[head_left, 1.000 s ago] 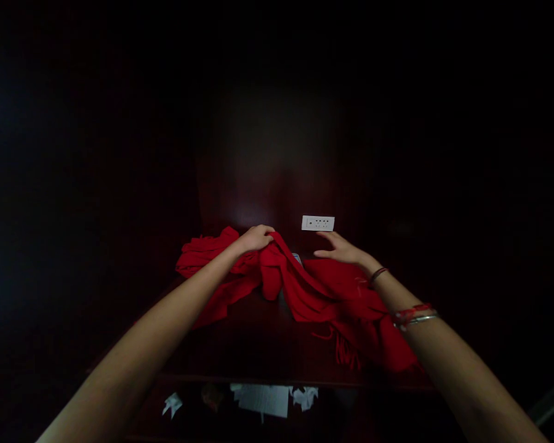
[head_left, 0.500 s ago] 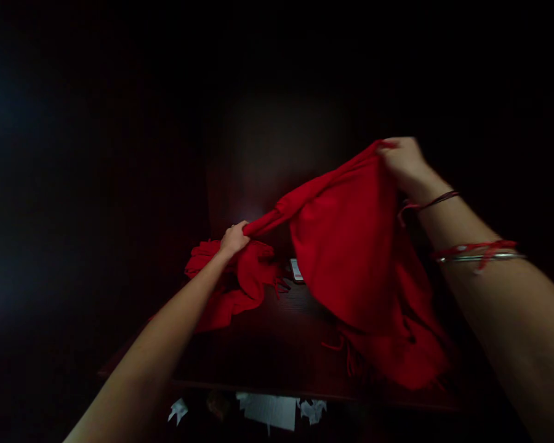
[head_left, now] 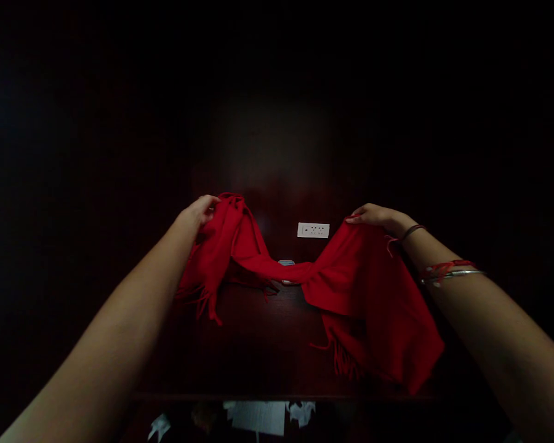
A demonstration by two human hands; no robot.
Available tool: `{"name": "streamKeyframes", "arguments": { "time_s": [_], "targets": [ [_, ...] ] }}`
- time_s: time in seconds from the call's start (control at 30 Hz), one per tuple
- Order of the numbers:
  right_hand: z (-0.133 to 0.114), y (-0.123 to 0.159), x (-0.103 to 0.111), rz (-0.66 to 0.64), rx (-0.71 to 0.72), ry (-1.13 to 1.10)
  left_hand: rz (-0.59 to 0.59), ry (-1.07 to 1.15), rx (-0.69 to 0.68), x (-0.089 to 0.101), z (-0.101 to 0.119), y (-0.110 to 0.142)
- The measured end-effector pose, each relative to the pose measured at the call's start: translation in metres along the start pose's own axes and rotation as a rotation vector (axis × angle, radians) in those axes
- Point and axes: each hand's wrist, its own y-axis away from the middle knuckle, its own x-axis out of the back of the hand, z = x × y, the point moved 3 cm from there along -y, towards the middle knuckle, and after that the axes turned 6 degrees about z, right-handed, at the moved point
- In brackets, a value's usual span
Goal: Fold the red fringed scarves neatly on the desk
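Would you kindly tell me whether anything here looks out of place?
The phone seems oddly placed, partly hidden by the sagging middle of the scarf. Lower down, ragged white scraps on either side of a sheet look untidy. Darkness hides much else.

Lowered the right hand point(head_left: 379, 215), raised the left hand point(head_left: 198, 210), slackened the red fringed scarf point(head_left: 346, 277) across the smartphone point(head_left: 286, 263), bared the wall socket point(head_left: 313, 231) again.

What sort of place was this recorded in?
Probably indoors, at a dark desk or shelf: a white socket panel sits on the upright surface behind, and papers show lower down.
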Motion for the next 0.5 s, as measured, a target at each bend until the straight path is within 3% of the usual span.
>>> {"name": "streamKeyframes", "arguments": {
  "time_s": [0.07,0.13,0.23,0.3,0.4,0.5],
  "targets": [
    [-0.012,0.005,-0.011,-0.052,0.002,-0.018,0.055,-0.14,-0.008,-0.017,-0.003,0.009],
    [-0.022,0.011,-0.022,-0.147,0.025,-0.011,0.018,-0.352,-0.113,-0.041,-0.011,0.036],
    [-0.043,0.021,-0.035,-0.233,0.153,0.045,-0.493,-0.323,-0.437,-0.097,-0.022,0.108],
    [-0.058,0.025,-0.036,-0.2,0.236,0.058,-0.672,-0.229,-0.626,-0.126,-0.024,0.157],
    [-0.077,0.029,-0.025,-0.059,0.265,-0.016,-0.437,-0.303,-0.729,-0.146,-0.023,0.194],
    [-0.079,0.03,-0.002,0.082,0.206,-0.095,-0.215,-0.475,-0.721,-0.136,-0.021,0.184]
  ]
}}
